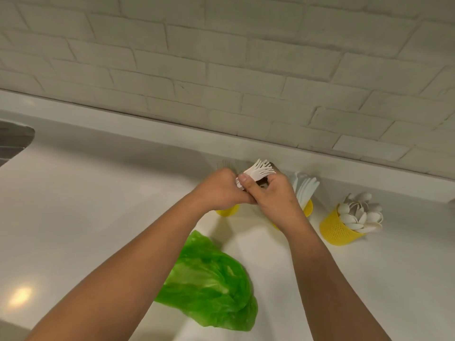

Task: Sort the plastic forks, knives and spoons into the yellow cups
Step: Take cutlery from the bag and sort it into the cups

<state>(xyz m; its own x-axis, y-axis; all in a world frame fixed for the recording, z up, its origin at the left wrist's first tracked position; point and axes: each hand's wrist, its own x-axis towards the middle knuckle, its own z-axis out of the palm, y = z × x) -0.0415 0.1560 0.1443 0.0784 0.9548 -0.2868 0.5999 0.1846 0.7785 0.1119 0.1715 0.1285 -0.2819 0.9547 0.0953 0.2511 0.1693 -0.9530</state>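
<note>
Head view has both hands meeting above the far side of the counter, gathering 1 bundle of forks. The left hand is curled round the handle end. The right hand pinches the stack just below the tines. The tines fan far and right, and the handles slant near and left. The left yellow cup sits right under the left hand, mostly hidden, so the bundle probably needs tipping handle-down into it. Knives and spoons fill the other 2 cups.
</note>
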